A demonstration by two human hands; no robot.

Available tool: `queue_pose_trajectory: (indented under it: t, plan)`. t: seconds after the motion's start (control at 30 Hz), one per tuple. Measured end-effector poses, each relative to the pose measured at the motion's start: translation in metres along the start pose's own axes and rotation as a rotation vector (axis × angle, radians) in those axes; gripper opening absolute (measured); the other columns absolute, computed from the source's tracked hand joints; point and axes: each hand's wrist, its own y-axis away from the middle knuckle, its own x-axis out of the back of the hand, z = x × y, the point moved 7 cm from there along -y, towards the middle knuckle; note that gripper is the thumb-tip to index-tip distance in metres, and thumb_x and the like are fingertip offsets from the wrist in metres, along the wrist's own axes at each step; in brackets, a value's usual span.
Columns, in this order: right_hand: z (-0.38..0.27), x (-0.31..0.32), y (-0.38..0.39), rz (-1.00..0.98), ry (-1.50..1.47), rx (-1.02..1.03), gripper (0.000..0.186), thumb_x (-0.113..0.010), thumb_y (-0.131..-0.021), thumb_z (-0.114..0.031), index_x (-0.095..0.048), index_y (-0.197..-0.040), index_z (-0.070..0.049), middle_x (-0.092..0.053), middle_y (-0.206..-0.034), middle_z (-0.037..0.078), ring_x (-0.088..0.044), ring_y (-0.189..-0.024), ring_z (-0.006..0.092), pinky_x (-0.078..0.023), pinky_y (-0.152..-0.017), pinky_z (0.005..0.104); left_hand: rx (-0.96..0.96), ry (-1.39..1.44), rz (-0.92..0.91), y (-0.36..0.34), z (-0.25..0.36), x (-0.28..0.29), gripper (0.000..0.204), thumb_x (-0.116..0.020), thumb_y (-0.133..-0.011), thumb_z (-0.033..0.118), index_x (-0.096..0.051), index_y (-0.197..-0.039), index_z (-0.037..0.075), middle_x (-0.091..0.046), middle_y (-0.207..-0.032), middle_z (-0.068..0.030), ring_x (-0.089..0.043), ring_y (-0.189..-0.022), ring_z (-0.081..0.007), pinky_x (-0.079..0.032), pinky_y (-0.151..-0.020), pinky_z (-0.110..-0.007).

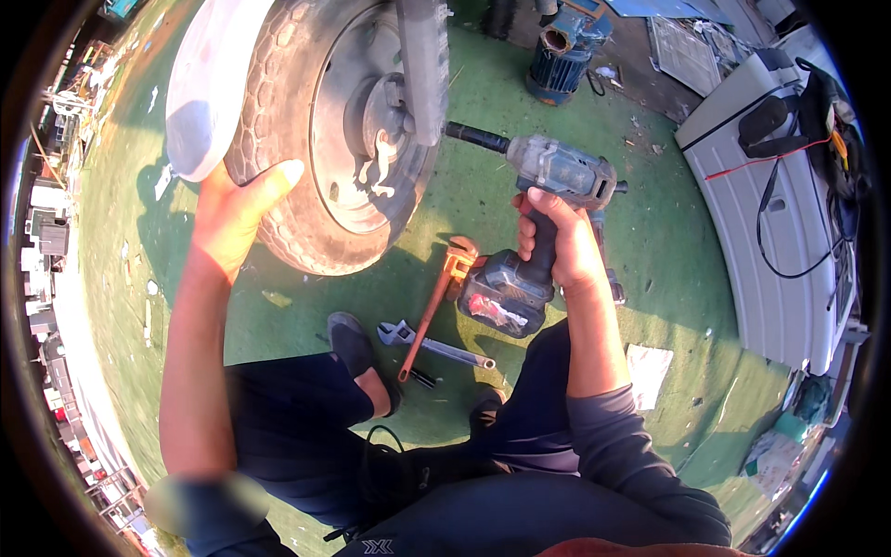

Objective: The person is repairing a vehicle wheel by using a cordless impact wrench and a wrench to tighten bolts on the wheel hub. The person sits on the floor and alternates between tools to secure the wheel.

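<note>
A small wheel with a dusty tyre (295,223) hangs in a grey fork (424,70), with a whitish mudguard (209,102) over its left side. My left hand (237,204) lies against the tyre's near left, just below the mudguard, thumb stretched over the tread. My right hand (557,232) is wrapped round the handle of a cordless impact wrench (561,172). Its long black socket points left toward the axle nut area behind the fork; whether it touches is hidden. A bulky battery (506,295) sits at the handle's base.
On the green floor (278,320) between my feet lie an orange pipe wrench (436,302), a silver adjustable wrench (445,348) and a small black tool (422,379). A blue motor (561,60) stands at the back. Large light-grey panels (742,204) with cables fill the right side.
</note>
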Motion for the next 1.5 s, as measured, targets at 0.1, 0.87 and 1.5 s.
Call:
queue_pose_trajectory:
  t: [0.1,0.87,1.5]
  plan:
    - [0.001,-0.001,0.000,-0.007,-0.056,-0.042,0.028,-0.071,-0.091,-0.027,-0.060,-0.094,-0.001,-0.058,-0.069,0.006,-0.054,-0.051,0.0147,-0.043,-0.045,0.0306,0.009,-0.035,-0.045,-0.001,-0.003,0.000,0.099,-0.078,-0.081,0.021,-0.021,-0.160,0.002,-0.036,-0.157,-0.0144,-0.035,-0.145,-0.0254,-0.026,-0.120,-0.039]
    - [-0.001,0.004,-0.017,-0.083,-0.052,-0.108,0.017,-0.071,-0.085,-0.012,-0.058,-0.091,-0.003,-0.053,-0.064,0.004,-0.051,-0.050,0.0151,-0.044,-0.046,0.0327,0.161,0.167,-0.071,-0.003,-0.026,0.005,0.087,-0.071,-0.082,0.016,-0.029,-0.157,0.001,-0.049,-0.149,-0.0143,-0.047,-0.137,-0.0264,-0.035,-0.116,-0.039]
    - [-0.011,0.017,-0.039,-0.193,-0.052,-0.286,0.035,-0.073,-0.089,-0.023,-0.063,-0.106,0.006,-0.051,-0.064,0.000,-0.048,-0.050,0.0097,-0.044,-0.046,0.0275,0.113,-0.020,-0.011,-0.005,-0.020,0.011,0.086,-0.072,-0.082,0.021,-0.033,-0.156,0.002,-0.048,-0.148,-0.0139,-0.048,-0.135,-0.0250,-0.035,-0.115,-0.039]
